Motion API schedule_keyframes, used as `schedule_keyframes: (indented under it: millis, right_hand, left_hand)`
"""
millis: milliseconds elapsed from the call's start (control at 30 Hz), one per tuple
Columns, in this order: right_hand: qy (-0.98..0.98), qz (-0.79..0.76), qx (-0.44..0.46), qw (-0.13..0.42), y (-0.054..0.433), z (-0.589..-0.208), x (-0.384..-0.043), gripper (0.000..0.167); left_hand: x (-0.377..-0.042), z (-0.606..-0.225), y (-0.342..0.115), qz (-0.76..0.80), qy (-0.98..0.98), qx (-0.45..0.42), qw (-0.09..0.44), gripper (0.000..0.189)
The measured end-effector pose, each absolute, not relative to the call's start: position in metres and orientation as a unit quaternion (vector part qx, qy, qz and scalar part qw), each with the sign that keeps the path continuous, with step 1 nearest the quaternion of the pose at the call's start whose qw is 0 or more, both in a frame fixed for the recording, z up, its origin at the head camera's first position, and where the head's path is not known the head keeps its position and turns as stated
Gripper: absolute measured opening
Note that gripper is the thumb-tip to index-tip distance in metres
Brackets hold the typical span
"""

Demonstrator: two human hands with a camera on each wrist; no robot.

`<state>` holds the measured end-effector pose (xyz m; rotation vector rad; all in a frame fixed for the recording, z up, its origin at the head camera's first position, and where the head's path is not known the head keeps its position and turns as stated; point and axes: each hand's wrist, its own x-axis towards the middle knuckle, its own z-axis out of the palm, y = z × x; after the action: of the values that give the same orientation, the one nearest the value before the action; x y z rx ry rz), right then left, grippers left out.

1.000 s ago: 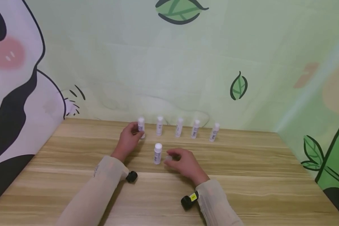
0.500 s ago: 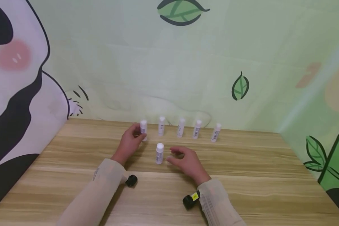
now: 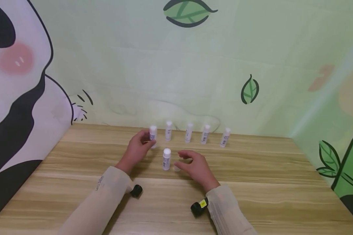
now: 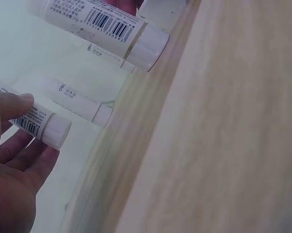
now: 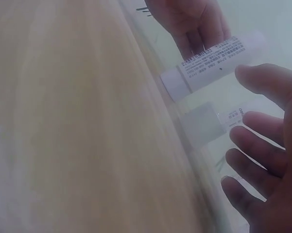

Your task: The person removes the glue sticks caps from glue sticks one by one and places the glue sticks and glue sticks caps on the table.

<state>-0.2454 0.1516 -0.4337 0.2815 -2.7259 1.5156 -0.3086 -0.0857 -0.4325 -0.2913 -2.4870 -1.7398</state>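
My left hand (image 3: 136, 148) holds a white glue stick (image 3: 153, 131) between thumb and fingers, upright at the left end of the back row. In the left wrist view its barcode label and pale cap (image 4: 57, 131) show past the thumb. A second glue stick (image 3: 166, 160) stands alone in front, between the two hands. Just right of it my right hand (image 3: 197, 167) is spread in a loose curve, nothing gripped. A small translucent, cap-like piece (image 5: 202, 125) sits on the table close by its fingertips, partly behind the thumb in the head view.
Several more glue sticks (image 3: 188, 133) stand spaced in a row along the back of the wooden table (image 3: 267, 182). Behind them rises a green backdrop (image 3: 129, 81) printed with leaves and a panda. Each wrist wears a black camera (image 3: 197, 209).
My left hand has brought its glue stick a little to the right and nearer. My right fingers have parted from the translucent piece, which now stands on the table.
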Motion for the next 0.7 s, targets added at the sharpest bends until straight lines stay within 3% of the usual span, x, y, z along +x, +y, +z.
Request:
schedule_keyframes:
  millis: [700]
  right_hand:
    - [-0.862, 0.495, 0.104, 0.046, 0.146, -0.423, -0.241, 0.047]
  left_hand:
    - [-0.297, -0.421, -0.090, -0.587, -0.797, -0.127, 0.061, 0.037]
